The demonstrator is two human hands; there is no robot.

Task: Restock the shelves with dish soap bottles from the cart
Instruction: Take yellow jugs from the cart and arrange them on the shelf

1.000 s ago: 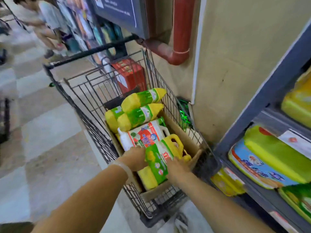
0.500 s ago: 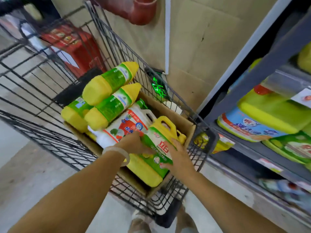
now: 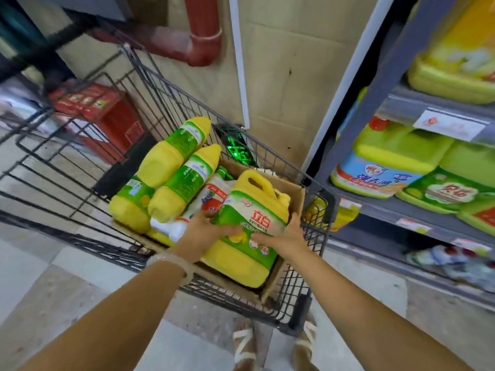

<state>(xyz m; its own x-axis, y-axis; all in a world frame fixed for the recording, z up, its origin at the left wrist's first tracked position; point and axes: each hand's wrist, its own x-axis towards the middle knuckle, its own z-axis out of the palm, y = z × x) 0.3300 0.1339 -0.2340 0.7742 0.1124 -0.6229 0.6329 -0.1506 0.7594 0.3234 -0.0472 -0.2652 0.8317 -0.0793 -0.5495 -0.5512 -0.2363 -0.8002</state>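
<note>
Both hands are gripping the yellow dish soap jug (image 3: 246, 231) from opposite sides: left hand (image 3: 206, 231) curling onto its green label, right hand (image 3: 288, 236) clasping the far edge. Wire shopping cart (image 3: 80, 167) is standing beside the grey shelving unit (image 3: 388, 73), which is holding more jugs. Cardboard box (image 3: 292, 188) is sitting inside the cart, containing the gripped jug. Two yellow bottles (image 3: 171, 162) are lying stacked beside it.

Two hands (image 3: 206, 228), one yellow jug (image 3: 249, 226), three yellow-green bottles (image 3: 184, 183), one white bottle (image 3: 211, 196), one cart (image 3: 80, 162).
</note>
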